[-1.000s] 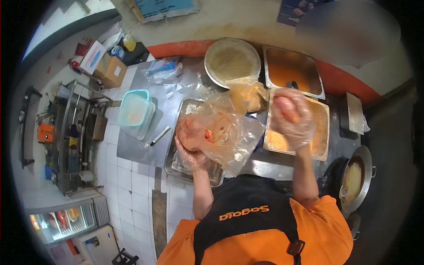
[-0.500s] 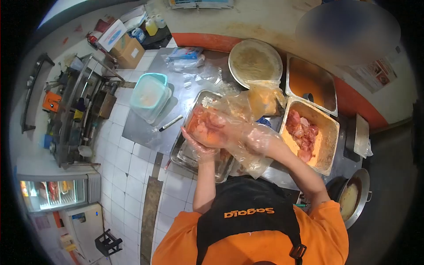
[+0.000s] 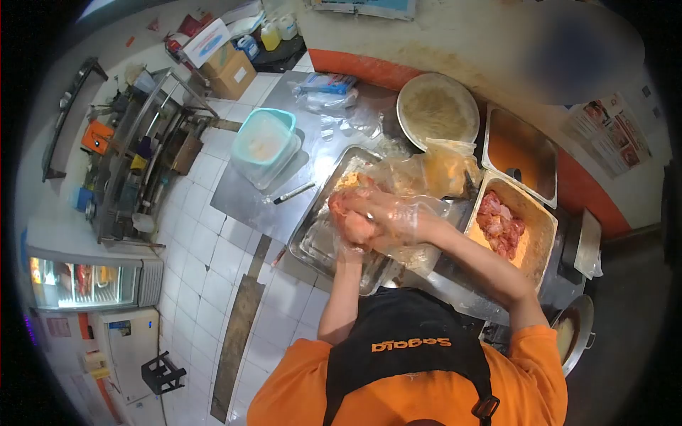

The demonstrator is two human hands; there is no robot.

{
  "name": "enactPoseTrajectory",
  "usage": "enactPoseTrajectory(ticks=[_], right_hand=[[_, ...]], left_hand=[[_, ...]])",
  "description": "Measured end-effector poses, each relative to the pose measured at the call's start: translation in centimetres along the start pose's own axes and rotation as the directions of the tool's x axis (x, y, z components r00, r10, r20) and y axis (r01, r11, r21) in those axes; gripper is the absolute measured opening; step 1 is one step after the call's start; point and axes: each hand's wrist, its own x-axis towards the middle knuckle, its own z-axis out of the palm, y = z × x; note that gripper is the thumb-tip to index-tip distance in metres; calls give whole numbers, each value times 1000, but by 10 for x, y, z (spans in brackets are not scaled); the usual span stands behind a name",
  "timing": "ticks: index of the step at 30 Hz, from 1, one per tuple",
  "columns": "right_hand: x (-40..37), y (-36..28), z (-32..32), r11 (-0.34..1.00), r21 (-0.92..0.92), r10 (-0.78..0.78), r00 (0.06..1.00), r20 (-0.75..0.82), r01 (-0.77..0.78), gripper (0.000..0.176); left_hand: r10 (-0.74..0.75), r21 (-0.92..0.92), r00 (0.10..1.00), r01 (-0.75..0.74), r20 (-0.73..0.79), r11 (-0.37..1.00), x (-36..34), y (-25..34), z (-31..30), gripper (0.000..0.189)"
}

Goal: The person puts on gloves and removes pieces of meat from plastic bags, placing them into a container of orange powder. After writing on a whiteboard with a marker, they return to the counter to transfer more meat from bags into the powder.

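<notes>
Raw, reddish marinated meat (image 3: 349, 221) is between my two hands, above a metal tray (image 3: 304, 245). My left hand (image 3: 351, 250), in a clear plastic glove, cups it from the near side. Over its top and right side lies my right hand (image 3: 389, 215), also in clear plastic, its fingers curved around the meat. A clear plastic bag (image 3: 420, 257) hangs under my right wrist. Part of the tray is hidden by my hands. Right of it, a metal pan (image 3: 543, 234) holds several raw meat pieces (image 3: 501, 226) on an orange coating.
A bag of yellowish contents (image 3: 450, 169) lies behind my right hand. Farther back are a round pan (image 3: 437, 106) and a deep pan of orange liquid (image 3: 522, 145). A turquoise tub (image 3: 263, 145) and a marker (image 3: 293, 193) sit left. A wok (image 3: 579, 326) is at right.
My right hand has moved left onto the meat, and the plastic that covered the meat has drawn back toward my right wrist. The camera view has shifted slightly.
</notes>
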Motion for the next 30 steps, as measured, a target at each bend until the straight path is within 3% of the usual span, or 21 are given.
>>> enactPoseTrajectory(ticks=[2,3,4,5,6,7,8,9,11,12,13,16,18,20,22,25,28,29,30], right_hand=[[7,-21,-10,974,24,219,968,123,-223,64],[7,-4,5,994,34,108,994,9,-108,68],[2,30,33,1000,25,11,994,-106,-9,72],[-8,50,45,997,-6,-77,974,-214,78,76],[-7,45,39,994,27,-96,969,-228,105,67],[-12,33,29,996,65,-43,974,-221,59,65],[-16,18,17,994,110,5,977,-214,19,62],[-21,9,6,992,117,72,980,-185,-50,58],[-30,-4,-15,972,86,227,968,-107,-219,52],[-32,-8,-20,950,51,311,949,-60,-308,49],[-36,-9,-23,946,47,325,940,-106,-322,44],[-49,-11,-36,917,116,398,893,-211,-381,30],[-56,-18,-54,886,190,454,873,-176,-422,31],[-63,-29,-67,875,195,481,844,-239,-443,31],[-73,-41,-76,879,130,469,782,-410,-459,30],[-82,-42,-77,787,133,580,647,-495,-603,31],[-94,-27,-80,721,513,685,592,-425,-466,28],[-100,-21,-84,800,354,589,522,-617,-485,27],[-106,-25,-100,775,535,629,493,-601,-336,24]], left_hand=[[-159,-299,983,125,-90,946,-10,-30,-6,38],[-276,-498,953,180,-127,848,-12,-32,-7,39],[-479,-753,874,262,-80,603,-12,-17,-5,41],[-653,-918,756,288,44,271,-15,-10,-4,43],[-564,-675,824,385,-56,629,-18,-21,-15,51],[-451,-434,887,370,-97,821,-18,-25,-18,57],[-330,-155,934,309,-137,938,-19,-29,-22,64],[-219,-2,961,222,-167,975,-16,-23,-18,64],[-317,-252,925,261,-212,932,-13,-18,-12,61],[-517,-612,843,331,-150,718,-12,-17,-13,59],[-665,-864,747,324,-16,386,-12,-15,-17,57],[-720,-869,694,354,-3,344,-16,-29,-2,57],[-753,-888,658,359,22,288,-19,-39,7,55],[-769,-909,633,367,88,198,-17,-46,10,52],[-746,-927,657,338,109,162,-11,-30,15,48],[-750,-917,647,369,136,151,-1,-6,22,41],[-744,-888,654,413,136,201,-2,-6,24,38],[-737,-879,664,418,125,228,-4,-7,21,37],[-723,-873,685,403,89,274,-13,-24,12,38]])
